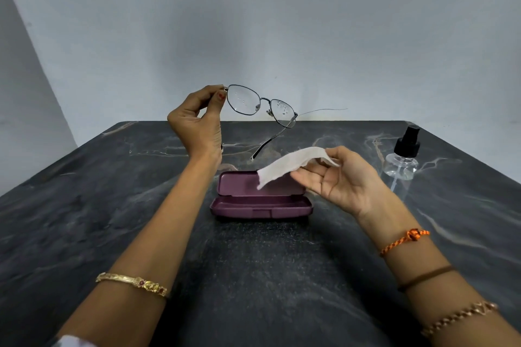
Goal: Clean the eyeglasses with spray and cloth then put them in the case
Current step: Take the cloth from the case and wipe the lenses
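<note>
Wire-rimmed eyeglasses (262,106) high above open case (260,200)

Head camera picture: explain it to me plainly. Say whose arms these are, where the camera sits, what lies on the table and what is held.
There is no machine here. The camera is worn on a person's head and looks forward and down, so the two arms reaching in from below are that person's own.

The left hand holds a pair of eyeglasses up in the air, its fingers pinching one corner of the frame. Small droplets show on the lenses. The right hand holds a pale cloth.

On the dark marbled table lies an open purple case, nothing inside it. To the right stands a clear spray bottle with a black top.
</note>
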`<state>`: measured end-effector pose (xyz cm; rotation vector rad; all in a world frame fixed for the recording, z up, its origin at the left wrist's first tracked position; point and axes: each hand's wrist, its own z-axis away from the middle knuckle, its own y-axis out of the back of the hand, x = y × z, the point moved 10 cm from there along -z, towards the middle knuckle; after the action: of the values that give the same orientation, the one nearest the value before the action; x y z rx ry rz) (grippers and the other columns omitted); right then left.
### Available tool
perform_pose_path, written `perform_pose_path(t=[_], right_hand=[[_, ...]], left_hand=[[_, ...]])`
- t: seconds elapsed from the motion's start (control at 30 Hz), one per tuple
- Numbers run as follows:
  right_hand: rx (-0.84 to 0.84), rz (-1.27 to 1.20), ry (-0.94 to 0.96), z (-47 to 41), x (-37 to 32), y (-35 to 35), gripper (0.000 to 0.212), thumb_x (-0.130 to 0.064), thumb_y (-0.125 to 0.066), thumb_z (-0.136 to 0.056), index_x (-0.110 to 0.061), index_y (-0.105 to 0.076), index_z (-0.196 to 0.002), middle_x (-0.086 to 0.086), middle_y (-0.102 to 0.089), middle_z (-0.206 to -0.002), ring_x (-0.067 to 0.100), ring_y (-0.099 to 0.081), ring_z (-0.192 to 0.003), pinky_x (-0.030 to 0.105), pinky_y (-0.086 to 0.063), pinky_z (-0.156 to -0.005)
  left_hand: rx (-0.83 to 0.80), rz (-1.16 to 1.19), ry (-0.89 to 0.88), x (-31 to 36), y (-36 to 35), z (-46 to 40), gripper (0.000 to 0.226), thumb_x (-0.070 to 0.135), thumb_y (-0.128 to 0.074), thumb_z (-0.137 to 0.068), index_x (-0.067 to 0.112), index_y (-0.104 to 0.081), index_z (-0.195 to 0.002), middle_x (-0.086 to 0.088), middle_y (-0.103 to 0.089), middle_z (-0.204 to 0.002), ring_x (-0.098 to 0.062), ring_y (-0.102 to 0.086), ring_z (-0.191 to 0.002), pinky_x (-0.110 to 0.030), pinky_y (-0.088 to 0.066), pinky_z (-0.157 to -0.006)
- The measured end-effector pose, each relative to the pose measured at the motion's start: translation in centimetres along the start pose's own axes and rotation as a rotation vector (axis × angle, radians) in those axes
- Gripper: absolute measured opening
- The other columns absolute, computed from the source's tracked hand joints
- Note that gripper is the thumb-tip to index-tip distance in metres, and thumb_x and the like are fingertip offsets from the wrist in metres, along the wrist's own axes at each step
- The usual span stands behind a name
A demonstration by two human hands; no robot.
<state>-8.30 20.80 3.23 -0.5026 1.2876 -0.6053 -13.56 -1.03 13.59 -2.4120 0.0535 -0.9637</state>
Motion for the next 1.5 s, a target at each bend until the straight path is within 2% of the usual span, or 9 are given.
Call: perform_pose_path(t=[0.3,0.53,0.7,0.87,1.0,1.2,1.33,1.4,1.5], right_hand=[[0.121,-0.440,0.209,0.0,-2.9,2.6,0.028,-0.012,-0.034,-0.095,0.004,-0.051,-0.079,0.023,-0.065,-0.053,0.033,-0.060,-0.072,0.042,-0.046,-0.093],[0.036,-0.603,0.290,0.5,-3.9,1.5,0.026,-0.016,-0.035,-0.096,0.003,-0.052,-0.088,0.022,-0.060,-0.074,0.030,-0.061,-0.075,0.047,-0.045,-0.089],[0.005,-0.616,0.269,1.0,-3.8,1.4,0.038,-0.024,-0.035,-0.094,0.005,-0.047,-0.115,0.027,-0.059,-0.103,0.037,-0.055,-0.108,0.047,-0.048,-0.084],[-0.037,-0.570,0.249,1.2,-3.6,0.7,0.033,-0.016,-0.030,-0.091,0.007,-0.054,-0.093,0.023,-0.060,-0.111,0.037,-0.060,-0.082,0.046,-0.051,-0.054],[-0.030,-0.549,0.259,1.2,-3.7,0.4,0.031,-0.003,-0.027,-0.087,0.006,-0.056,-0.083,0.022,-0.061,-0.101,0.036,-0.059,-0.096,0.050,-0.049,-0.079],[-0.046,-0.670,0.295,1.1,-4.4,0.7,0.030,0.007,-0.025,-0.082,0.006,-0.054,-0.088,0.023,-0.052,-0.131,0.038,-0.048,-0.123,0.055,-0.039,-0.090],[-0.096,-0.688,0.322,1.5,-5.0,0.1,0.044,0.015,-0.028,-0.055,0.004,-0.056,-0.088,0.024,-0.059,-0.098,0.039,-0.058,-0.103,0.040,-0.056,-0.068],[-0.098,-0.689,0.328,1.5,-5.0,0.1,0.038,0.018,-0.029,-0.063,0.004,-0.057,-0.084,0.023,-0.059,-0.090,0.038,-0.064,-0.078,0.037,-0.058,-0.050],[-0.073,-0.685,0.321,1.6,-5.0,0.5,0.023,0.012,-0.035,-0.082,0.005,-0.057,-0.085,0.024,-0.059,-0.089,0.039,-0.065,-0.067,0.033,-0.058,-0.050]], left_hand=[[-0.051,-0.009,-0.052,0.9,-1.7,1.2,0.022,-0.006,-0.068,-0.071,0.007,-0.066,-0.089,0.016,-0.067,-0.061,0.003,-0.062,-0.066,-0.012,-0.049,-0.067],[-0.102,0.001,-0.111,1.5,-3.0,2.3,0.025,-0.010,-0.067,-0.071,0.004,-0.064,-0.092,0.013,-0.067,-0.062,0.004,-0.062,-0.065,-0.010,-0.048,-0.065],[-0.151,-0.004,-0.108,0.7,-3.6,2.8,0.027,-0.012,-0.065,-0.071,0.004,-0.063,-0.093,0.020,-0.069,-0.063,0.003,-0.063,-0.066,-0.010,-0.049,-0.065],[-0.171,0.005,-0.104,0.5,-4.0,3.2,0.028,-0.012,-0.066,-0.070,0.006,-0.064,-0.092,0.020,-0.069,-0.064,0.002,-0.063,-0.066,-0.011,-0.050,-0.066],[-0.155,0.044,-0.094,0.8,-4.2,3.4,0.029,-0.013,-0.065,-0.070,0.004,-0.063,-0.093,0.019,-0.069,-0.062,0.002,-0.062,-0.065,-0.011,-0.049,-0.064],[-0.175,0.086,-0.100,2.1,-5.0,3.8,0.025,-0.012,-0.065,-0.069,0.013,-0.068,-0.074,0.018,-0.069,-0.062,0.003,-0.061,-0.066,-0.011,-0.049,-0.065],[-0.192,0.115,-0.109,2.9,-5.4,3.9,0.038,-0.010,-0.066,-0.069,0.027,-0.072,-0.064,0.016,-0.069,-0.063,0.001,-0.062,-0.067,-0.011,-0.049,-0.066],[-0.187,0.131,-0.122,3.3,-5.4,3.9,0.037,-0.010,-0.066,-0.069,0.026,-0.071,-0.065,0.016,-0.069,-0.063,0.001,-0.062,-0.067,-0.011,-0.049,-0.066],[-0.166,0.140,-0.133,3.7,-5.3,3.9,0.031,-0.011,-0.065,-0.069,0.020,-0.067,-0.071,0.016,-0.069,-0.063,0.002,-0.062,-0.067,-0.009,-0.048,-0.065]])
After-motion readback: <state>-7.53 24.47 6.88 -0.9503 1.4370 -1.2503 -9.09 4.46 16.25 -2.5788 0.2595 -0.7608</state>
